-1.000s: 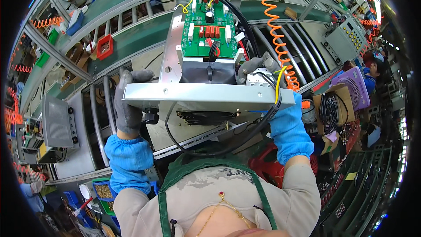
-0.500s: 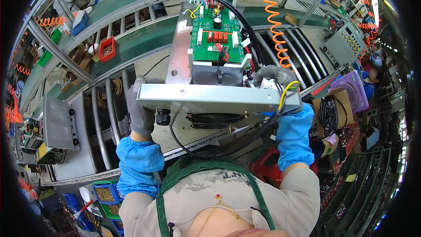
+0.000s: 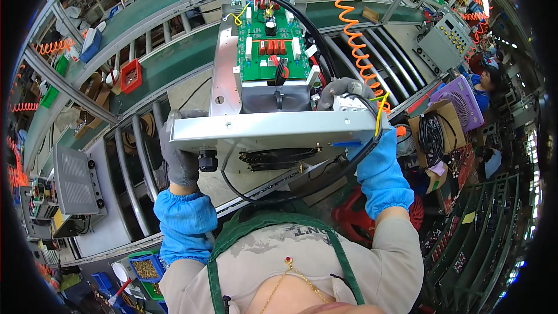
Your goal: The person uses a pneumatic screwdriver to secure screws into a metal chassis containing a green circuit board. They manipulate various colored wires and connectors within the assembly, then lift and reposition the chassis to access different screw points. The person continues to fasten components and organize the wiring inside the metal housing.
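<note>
Rollers (image 3: 145, 151) show on both sides, and the chassis (image 3: 225, 81) sits between them, panel (image 3: 273, 124) toward the worker and green board (image 3: 256, 73) on the far side. Left hand (image 3: 179, 160) is wrapped round the panel's left end and the right hand (image 3: 349, 89) is curled over the other end by the white block (image 3: 347, 104), tho I can't tell what's carrying the weight. I'd hold both ends level, fingers off the board, and watch that black cord (image 3: 302, 201) looping on the near side, looks snag-prone tbh.
</note>
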Available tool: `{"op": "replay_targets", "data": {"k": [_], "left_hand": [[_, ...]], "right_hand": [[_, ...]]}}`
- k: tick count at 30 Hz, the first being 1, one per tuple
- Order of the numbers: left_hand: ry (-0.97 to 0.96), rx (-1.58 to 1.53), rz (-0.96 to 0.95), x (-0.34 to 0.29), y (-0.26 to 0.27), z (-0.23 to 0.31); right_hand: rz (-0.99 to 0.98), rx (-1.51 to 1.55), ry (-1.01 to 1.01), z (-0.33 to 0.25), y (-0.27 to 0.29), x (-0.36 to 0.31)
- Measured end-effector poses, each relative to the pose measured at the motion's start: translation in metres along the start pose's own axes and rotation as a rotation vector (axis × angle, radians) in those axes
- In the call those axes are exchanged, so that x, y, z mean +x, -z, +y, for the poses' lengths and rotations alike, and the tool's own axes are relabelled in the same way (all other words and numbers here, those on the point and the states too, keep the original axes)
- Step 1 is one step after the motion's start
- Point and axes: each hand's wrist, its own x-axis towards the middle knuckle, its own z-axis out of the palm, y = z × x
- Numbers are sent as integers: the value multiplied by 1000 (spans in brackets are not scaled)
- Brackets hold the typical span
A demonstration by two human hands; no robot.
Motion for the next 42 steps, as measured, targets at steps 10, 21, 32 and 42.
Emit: {"op": "replay_targets", "data": {"k": [10, 21, 32, 42], "left_hand": [[69, 53, 32, -5, 3, 5], [-43, 569, -83, -41, 63, -65], [-3, 206, 33, -37, -11, -91], [-354, 834, 52, -40, -32, -91]], "right_hand": [[41, -303, -51, -10, -11, -13], [965, -299, 457, 41, -62, -67], [1024, -330, 445, -5, 16, -33], [296, 172, 37, -36, 100, -72]]}}
